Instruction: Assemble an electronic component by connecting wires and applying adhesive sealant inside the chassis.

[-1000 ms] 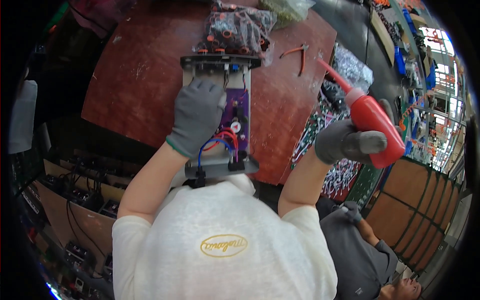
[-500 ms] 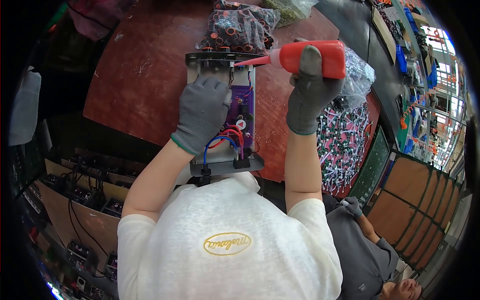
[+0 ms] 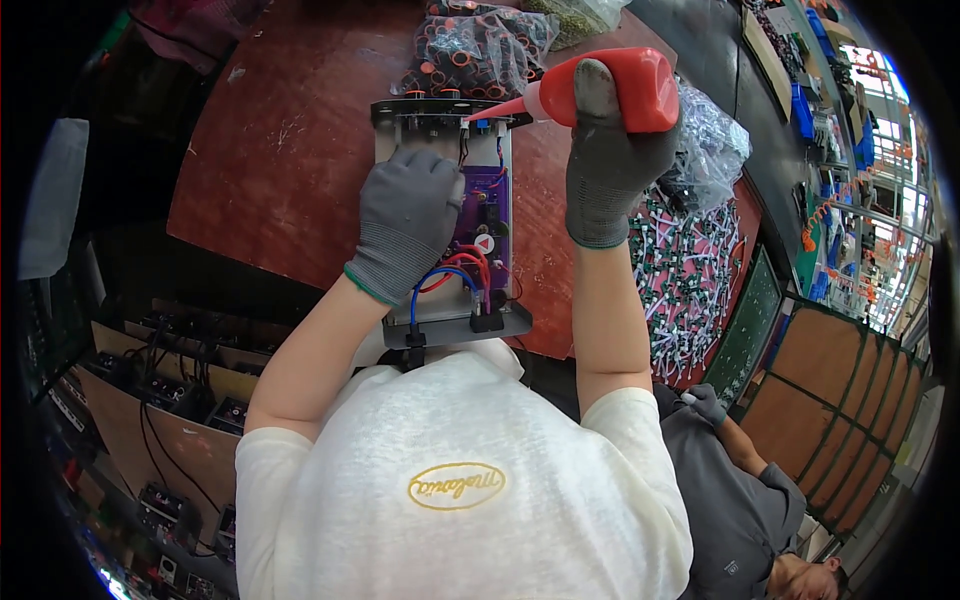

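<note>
My gloved right hand (image 3: 620,165) is wrapped round a red squeeze bottle (image 3: 648,90), tilted so its long thin nozzle points left. The nozzle tip lies at a small white connector (image 3: 465,124) along the far panel of an open metal chassis (image 3: 384,150). My gloved left hand (image 3: 408,215) rests over the chassis's left side, its fingers curled; what they grip is hidden. A purple circuit board (image 3: 500,215) shows beside it. Red and blue wires (image 3: 468,265) loop at the near end, close to a black near panel (image 3: 465,332).
The chassis lies on a worn red-brown table (image 3: 270,150). Beyond it sits a clear bag of black and orange parts (image 3: 475,55). A crumpled plastic bag (image 3: 715,150) and many small wired parts (image 3: 690,285) lie right. A co-worker (image 3: 735,490) is at lower right; boxed units (image 3: 165,390) stand left.
My right hand and the bottle have moved slightly up and left, and the bottle tilts more steeply. The nozzle tip stays near the far panel's connectors. My left hand keeps its place.
</note>
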`<state>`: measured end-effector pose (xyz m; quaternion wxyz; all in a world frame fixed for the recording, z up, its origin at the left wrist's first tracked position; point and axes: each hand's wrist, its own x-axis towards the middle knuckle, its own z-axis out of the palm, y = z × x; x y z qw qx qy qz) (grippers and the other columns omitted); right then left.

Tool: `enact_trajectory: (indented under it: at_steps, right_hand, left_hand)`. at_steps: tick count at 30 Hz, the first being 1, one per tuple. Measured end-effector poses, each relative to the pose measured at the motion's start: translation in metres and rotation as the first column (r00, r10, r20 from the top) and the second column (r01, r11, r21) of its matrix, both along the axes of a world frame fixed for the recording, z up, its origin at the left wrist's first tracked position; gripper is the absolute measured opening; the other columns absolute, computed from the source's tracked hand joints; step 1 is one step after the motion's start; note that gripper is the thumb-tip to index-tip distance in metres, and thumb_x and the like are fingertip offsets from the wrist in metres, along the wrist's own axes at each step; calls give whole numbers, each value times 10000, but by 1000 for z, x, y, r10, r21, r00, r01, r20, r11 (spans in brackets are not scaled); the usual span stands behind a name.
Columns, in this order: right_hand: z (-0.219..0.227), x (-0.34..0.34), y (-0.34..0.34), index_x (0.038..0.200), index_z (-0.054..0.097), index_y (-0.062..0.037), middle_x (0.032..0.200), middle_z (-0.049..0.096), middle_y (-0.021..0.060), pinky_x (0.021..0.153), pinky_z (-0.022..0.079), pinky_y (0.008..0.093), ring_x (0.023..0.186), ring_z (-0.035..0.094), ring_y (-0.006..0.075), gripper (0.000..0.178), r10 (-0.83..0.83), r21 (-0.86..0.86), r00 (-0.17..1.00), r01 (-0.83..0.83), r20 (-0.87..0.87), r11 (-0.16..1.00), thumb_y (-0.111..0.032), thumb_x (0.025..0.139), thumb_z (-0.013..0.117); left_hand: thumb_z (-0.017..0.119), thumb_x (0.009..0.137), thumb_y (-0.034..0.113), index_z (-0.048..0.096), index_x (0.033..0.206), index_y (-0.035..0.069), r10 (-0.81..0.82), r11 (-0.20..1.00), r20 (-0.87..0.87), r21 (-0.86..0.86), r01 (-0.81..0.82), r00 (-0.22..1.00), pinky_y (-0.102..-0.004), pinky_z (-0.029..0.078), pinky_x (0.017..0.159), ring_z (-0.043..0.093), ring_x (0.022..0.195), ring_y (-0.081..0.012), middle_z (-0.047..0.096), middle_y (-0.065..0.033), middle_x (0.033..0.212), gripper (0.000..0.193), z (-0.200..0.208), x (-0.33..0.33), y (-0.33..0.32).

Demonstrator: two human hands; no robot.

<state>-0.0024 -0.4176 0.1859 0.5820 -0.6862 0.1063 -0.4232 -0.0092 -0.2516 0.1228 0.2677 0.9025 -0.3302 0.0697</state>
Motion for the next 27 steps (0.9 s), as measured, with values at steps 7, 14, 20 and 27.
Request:
enact_trajectory:
  at_steps: [7,14,20,27]
  right_hand:
    - [-3,1,-3,1002,550,-12,927,619,42,763,482,257,824,585,108,411,8,-72,999,-10,-34,997,-159,721,812]
    - [-4,4,0,995,554,-15,913,632,41,756,488,261,814,598,114,422,9,-105,1000,-7,15,994,-175,710,822]
    - [-3,5,4,988,556,-23,917,635,48,759,488,266,815,602,121,423,-8,-99,1000,10,18,995,-193,708,824]
    - [-10,6,-1,1007,550,-23,937,618,56,781,484,289,832,600,145,466,31,-51,1000,-31,4,998,-229,698,832]
  left_hand:
    - [587,819,190,610,843,80,13,1000,26,4,-13,1000,-375,458,682,582,805,-256,580,-75,812,114,-3,-1,-1]
    - [588,816,190,610,846,87,15,1000,21,20,-16,1000,-373,457,681,581,806,-254,578,-70,817,110,-4,-1,-1]
    - [587,814,189,604,843,85,15,1000,25,0,-15,1000,-375,458,677,579,809,-257,579,-72,820,109,-2,0,-1]
    - [584,818,191,602,836,80,12,1000,27,3,-12,1000,-376,462,670,578,803,-263,580,-77,815,114,-2,-1,-1]
